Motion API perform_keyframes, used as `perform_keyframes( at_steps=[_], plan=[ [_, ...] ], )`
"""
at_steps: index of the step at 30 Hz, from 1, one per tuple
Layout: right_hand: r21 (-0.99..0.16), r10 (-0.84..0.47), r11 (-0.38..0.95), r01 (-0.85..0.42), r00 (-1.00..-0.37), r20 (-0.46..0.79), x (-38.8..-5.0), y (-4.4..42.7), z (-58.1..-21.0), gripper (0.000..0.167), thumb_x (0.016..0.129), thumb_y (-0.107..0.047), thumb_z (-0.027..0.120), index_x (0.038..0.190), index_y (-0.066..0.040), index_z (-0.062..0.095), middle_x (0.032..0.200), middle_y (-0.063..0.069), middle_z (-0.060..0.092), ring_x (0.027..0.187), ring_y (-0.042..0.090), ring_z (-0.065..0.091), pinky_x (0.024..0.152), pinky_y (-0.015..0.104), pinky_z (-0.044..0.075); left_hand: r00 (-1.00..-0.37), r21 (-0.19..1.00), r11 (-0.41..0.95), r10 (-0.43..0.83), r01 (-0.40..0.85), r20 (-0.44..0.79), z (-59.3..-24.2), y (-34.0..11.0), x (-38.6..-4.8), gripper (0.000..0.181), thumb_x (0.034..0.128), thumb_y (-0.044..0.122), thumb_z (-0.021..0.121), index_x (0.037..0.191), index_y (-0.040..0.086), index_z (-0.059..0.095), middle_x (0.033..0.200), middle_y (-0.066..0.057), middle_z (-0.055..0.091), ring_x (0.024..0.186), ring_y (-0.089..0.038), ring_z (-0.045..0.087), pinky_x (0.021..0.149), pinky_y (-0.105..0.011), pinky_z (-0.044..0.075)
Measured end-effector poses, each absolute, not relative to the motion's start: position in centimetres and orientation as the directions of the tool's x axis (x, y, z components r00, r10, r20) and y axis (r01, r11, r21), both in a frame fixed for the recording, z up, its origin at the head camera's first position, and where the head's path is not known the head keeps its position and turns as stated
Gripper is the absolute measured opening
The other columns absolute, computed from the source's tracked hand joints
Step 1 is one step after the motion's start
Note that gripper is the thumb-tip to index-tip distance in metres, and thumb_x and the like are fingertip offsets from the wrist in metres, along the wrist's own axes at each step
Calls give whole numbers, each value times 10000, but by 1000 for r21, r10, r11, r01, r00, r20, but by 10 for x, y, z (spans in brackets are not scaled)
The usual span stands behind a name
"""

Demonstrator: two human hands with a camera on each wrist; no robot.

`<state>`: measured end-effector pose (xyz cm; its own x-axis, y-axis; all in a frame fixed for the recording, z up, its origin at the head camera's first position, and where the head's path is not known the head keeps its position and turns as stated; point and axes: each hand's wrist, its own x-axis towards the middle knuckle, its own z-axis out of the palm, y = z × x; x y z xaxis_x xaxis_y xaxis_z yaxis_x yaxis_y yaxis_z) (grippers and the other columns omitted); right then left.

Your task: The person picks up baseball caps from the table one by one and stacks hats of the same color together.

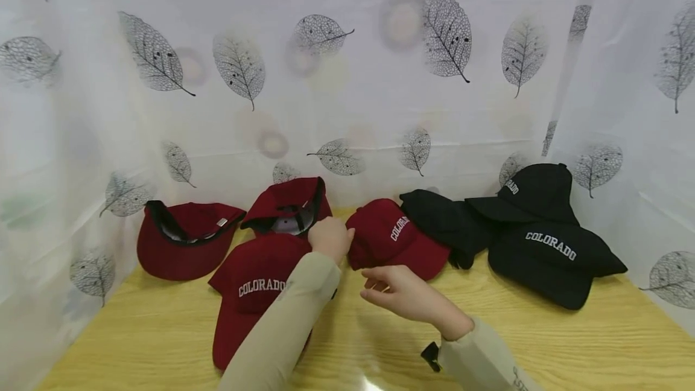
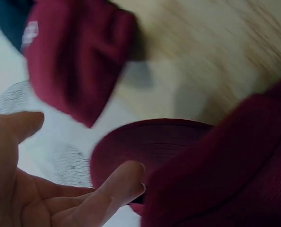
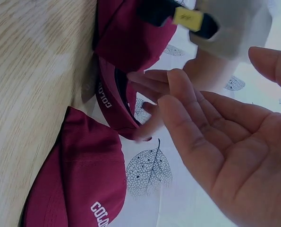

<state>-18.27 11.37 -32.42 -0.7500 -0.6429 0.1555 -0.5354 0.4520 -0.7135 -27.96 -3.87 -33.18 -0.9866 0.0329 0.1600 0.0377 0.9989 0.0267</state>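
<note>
layout: 4 dark red caps (image 1: 388, 234), 3 black caps (image 1: 548, 252)

the white curtain (image 1: 347, 107), printed with dark leaf skeletons, forms the backdrop. below it extends the wood-grain table (image 1: 136, 324), carrying all 7 items. 2 beige sleeves (image 1: 285, 330) enter at the lower edge of the head view.

cap positions:
- front red cap (image 1: 250, 300): nearest the wearer, partly covered by the left sleeve.
- lower black cap (image 1: 543, 264): right side of the table.
- upper black cap (image 1: 543, 198): directly behind the lower black cap and overlapped by it.
- left red cap (image 1: 184, 258): far left, lining exposed.
- right red cap (image 1: 380, 231): centre, brim angled toward the wearer's right.
- rear red cap (image 1: 288, 198): behind the front red cap, between the left red cap and the right red cap; its opening faces the wearer.
- crumpled black cap (image 1: 445, 219): between the right red cap and the upper black cap.

hand status:
- left hand (image 1: 330, 238): released, fingers extended, at the right edge of the rear red cap. contact cannot be confirmed.
- right hand (image 1: 404, 294): released, fingers slightly bent, palm bare, in front of the right red cap.

markings: white colorado lettering (image 1: 262, 287) on the front red cap; a small white label (image 1: 222, 222) inside the left red cap.
</note>
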Motion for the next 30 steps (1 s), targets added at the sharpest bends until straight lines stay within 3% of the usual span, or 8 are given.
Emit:
perform_keyframes(
  at_steps=[5, 8, 12, 19, 30],
  plan=[
    [-710, -642, 452, -540, -749, 161, -182, 113, -325, 395, 874, -204, 559, 1141, 86, 535, 920, 59, 605, 808, 157, 583, 680, 236, 465, -989, -14, 999, -33, -36, 142, -339, -35, -286, 304, 807, 397, 604, 883, 117, 694, 811, -57, 647, 696, -207, 600, 486, -310, 448],
    [-707, -645, 456, -540, -748, 156, -182, 113, -325, 397, 875, -206, 557, 1147, 83, 532, 923, 57, 605, 811, 149, 582, 687, 233, 464, -992, -8, 999, -51, -53, 117, -342, -35, -288, 192, 847, 260, 571, 867, 117, 697, 815, -57, 647, 702, -201, 601, 480, -301, 447],
    [-705, -647, 456, -543, -746, 157, -181, 113, -324, 402, 875, -208, 559, 1150, 84, 529, 929, 62, 605, 815, 148, 581, 690, 234, 463, -992, 41, 997, -66, -61, 107, -349, -40, -293, 209, 878, 115, 494, 840, 98, 699, 819, -81, 646, 706, -222, 604, 476, -322, 455],
    [-692, -641, 471, -547, -751, 158, -180, 111, -324, 391, 870, -204, 565, 1147, 70, 537, 920, 52, 605, 808, 138, 579, 693, 235, 463, -967, 139, 990, -49, -15, 250, -355, -56, -295, 196, 861, 86, 512, 778, 40, 684, 769, -134, 635, 679, -285, 606, 519, -384, 482],
    [-690, -653, 453, -564, -737, 174, -181, 111, -325, 403, 869, -206, 567, 1142, 89, 532, 911, 52, 601, 792, 131, 573, 688, 236, 463, -888, 358, 933, -128, 43, 441, -332, -92, -285, 253, 816, 65, 515, 603, -30, 612, 659, -220, 603, 570, -345, 589, 451, -441, 462]
  ],
)
